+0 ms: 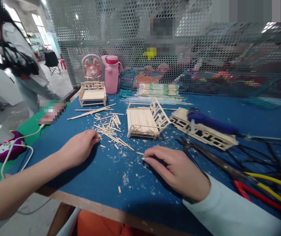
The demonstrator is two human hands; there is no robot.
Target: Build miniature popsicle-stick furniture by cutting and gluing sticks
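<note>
My left hand is closed over the blue table, its fingertips pinched at the edge of a pile of cut wooden sticks; what they hold is too small to make out. My right hand pinches a tiny piece of wooden stick between thumb and forefinger, low over the tabletop. Beyond it stands a miniature stick bench with a slatted seat and a lattice back on its right. A second small bench stands farther back on the left. A flat lattice stick piece lies to the right.
A blue glue gun rests on the lattice piece. Pliers with red and yellow handles and black cables lie at the right. A pink bottle, pink fan and bundled sticks stand or lie at the back. A person is at the left.
</note>
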